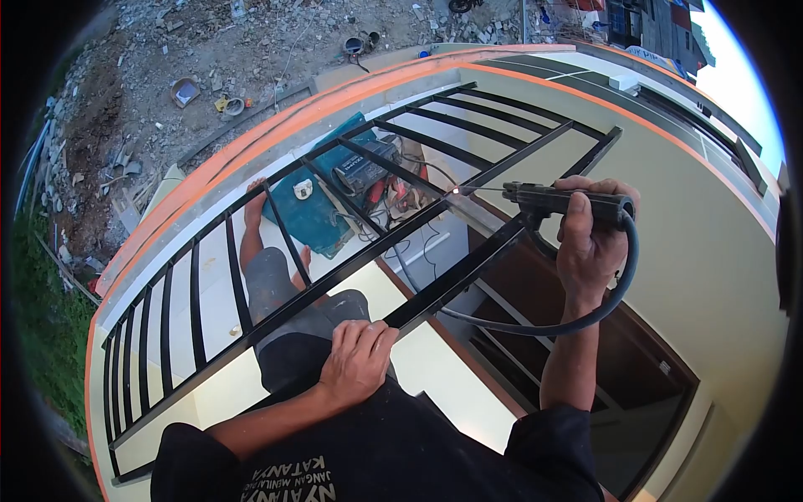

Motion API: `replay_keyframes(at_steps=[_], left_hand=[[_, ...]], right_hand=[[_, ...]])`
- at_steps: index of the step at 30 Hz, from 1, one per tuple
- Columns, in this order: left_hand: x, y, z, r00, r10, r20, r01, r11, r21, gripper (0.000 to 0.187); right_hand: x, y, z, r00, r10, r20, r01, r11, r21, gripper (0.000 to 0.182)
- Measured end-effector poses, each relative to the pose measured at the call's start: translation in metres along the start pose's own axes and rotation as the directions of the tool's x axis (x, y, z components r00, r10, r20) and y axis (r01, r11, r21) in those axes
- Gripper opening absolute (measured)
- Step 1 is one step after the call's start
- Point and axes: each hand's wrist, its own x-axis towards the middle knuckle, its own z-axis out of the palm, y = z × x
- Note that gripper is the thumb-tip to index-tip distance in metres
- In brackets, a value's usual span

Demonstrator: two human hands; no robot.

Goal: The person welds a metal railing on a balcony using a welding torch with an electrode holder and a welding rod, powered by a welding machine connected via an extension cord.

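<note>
My right hand [590,238] is closed around a black welding electrode holder [569,201]. A thin welding rod [485,189] sticks out of it to the left. Its tip meets a small bright spot on the black metal frame [351,261], by a short grey crosspiece [475,212]. From the holder's back end a thick cable [633,268] loops down below my wrist and off to the left. My left hand [360,360] grips a black metal bar [456,280] near its lower end, fingers curled over it.
Beyond the railing-like frame, a welding machine [365,167] sits by a teal sheet [309,217] with tangled cables and red-handled clamps. My bare feet and legs show through the bars. An orange-edged ledge [201,180] borders a drop to rubble ground [276,50]. A dark-framed opening [585,360] lies below right.
</note>
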Motion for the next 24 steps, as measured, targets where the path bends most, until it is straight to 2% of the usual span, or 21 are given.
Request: replay_keyframes(at_steps=[1,8,10,13,16,24], left_hand=[[-0.0001,0.0001,0.0000,1.000,0.001,0.000,-0.001,1.000,0.000,0.036],[0.0006,-0.0004,0.0032,0.999,-0.005,-0.049,0.005,1.000,-0.001,0.041],[0.0005,-0.0005,0.0035,0.999,-0.009,-0.047,0.009,1.000,-0.001,0.041],[0.0012,-0.0004,0.0024,0.999,-0.010,-0.043,0.009,1.000,-0.011,0.041],[-0.0001,-0.0008,0.0009,1.000,-0.001,0.000,0.001,1.000,-0.001,0.038],[0.0003,0.0000,-0.0005,1.000,-0.007,0.005,0.007,1.000,-0.003,0.038]], right_hand=[[0.0001,0.0015,-0.0002,0.999,-0.038,0.035,0.039,0.999,-0.018,0.016],[-0.0005,0.0063,0.0012,0.999,-0.024,0.038,0.026,0.999,-0.045,0.016],[-0.0018,0.0031,0.0037,0.996,0.089,-0.025,-0.087,0.994,0.067,0.025],[-0.0019,0.0015,0.0046,0.993,0.117,-0.026,-0.115,0.992,0.060,0.025],[-0.0008,0.0026,0.0032,0.997,0.082,-0.004,-0.082,0.997,0.011,0.025],[-0.0020,0.0034,0.0049,0.996,0.089,-0.011,-0.089,0.996,0.027,0.024]])
